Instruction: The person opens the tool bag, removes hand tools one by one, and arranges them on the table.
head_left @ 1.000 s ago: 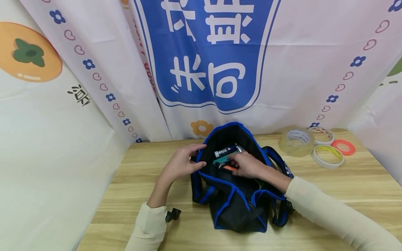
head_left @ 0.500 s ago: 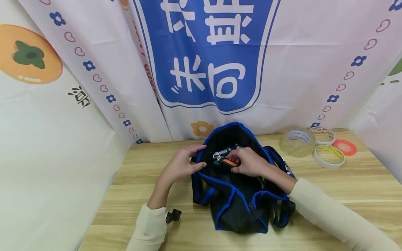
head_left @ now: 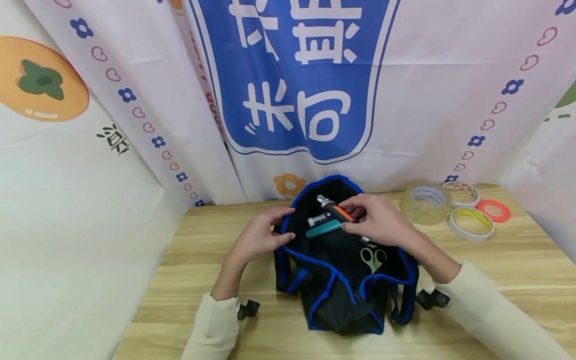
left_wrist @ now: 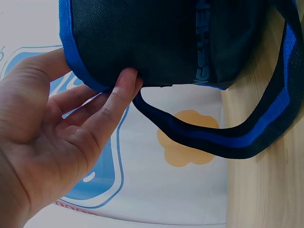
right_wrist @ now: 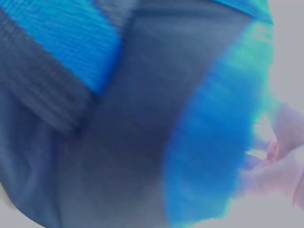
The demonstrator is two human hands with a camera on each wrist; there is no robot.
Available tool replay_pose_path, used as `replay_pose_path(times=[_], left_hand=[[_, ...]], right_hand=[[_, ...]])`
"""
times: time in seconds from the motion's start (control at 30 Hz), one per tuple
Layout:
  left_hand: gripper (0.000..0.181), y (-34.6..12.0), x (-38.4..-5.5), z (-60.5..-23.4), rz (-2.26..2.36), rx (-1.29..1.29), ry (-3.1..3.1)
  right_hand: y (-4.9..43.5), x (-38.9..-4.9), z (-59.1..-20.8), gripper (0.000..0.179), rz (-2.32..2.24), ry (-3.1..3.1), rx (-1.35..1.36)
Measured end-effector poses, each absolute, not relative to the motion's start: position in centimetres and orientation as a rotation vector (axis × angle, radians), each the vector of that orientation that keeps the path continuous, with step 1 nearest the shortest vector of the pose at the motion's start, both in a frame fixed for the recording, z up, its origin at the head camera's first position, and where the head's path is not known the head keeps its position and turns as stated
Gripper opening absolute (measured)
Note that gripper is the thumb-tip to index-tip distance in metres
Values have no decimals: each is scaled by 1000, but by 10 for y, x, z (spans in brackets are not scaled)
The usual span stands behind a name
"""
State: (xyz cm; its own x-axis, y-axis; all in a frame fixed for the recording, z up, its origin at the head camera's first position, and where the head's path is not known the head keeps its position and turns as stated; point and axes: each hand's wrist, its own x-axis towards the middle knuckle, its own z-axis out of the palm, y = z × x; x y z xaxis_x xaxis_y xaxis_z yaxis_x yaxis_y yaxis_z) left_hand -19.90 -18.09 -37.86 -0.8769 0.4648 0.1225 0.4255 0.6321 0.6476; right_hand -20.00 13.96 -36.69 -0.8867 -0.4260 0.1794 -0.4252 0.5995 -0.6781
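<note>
A black tool bag (head_left: pixel 324 310) with blue trim stands wide open on the table. My left hand (head_left: pixel 263 232) holds its left rim between thumb and fingers; in the left wrist view the hand (left_wrist: pixel 61 118) is at the blue edging (left_wrist: pixel 71 42). Over the bag's mouth, my right hand (head_left: pixel 378 215) pinches a tool with a black-and-orange handle (head_left: pixel 340 212) and a silver tip, which points up and left. Below it inside lie a teal slim object (head_left: pixel 323 228) and a dark tube with white markings (head_left: pixel 318 219). Green-handled scissors (head_left: pixel 373 258) sit at the bag's right side.
At the back right of the wooden table (head_left: pixel 216 225) lie a wide clear tape roll (head_left: pixel 416 212), a white roll (head_left: pixel 470 232), another white roll (head_left: pixel 472 200) and a flat red roll (head_left: pixel 504 212). A printed curtain (head_left: pixel 418 125) hangs behind. Strap loops (head_left: pixel 292 282) stick out beside the bag.
My right hand has lifted the black-and-orange tool up from inside the bag, moving back and right. The scissors and teal object now show more fully. My left hand has stayed at the rim.
</note>
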Motion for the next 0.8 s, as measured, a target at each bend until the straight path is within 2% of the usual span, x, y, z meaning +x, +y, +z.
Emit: replay_pose_path(times=[0.23, 0.8], left_hand=[[60, -181, -199, -379, 1058, 762, 2811], [60, -182, -199, -381, 1052, 759, 2820]], right_hand=[[176, -189, -360, 45, -1254, 2879, -603], [247, -170, -386, 52, -1152, 3006, -302]])
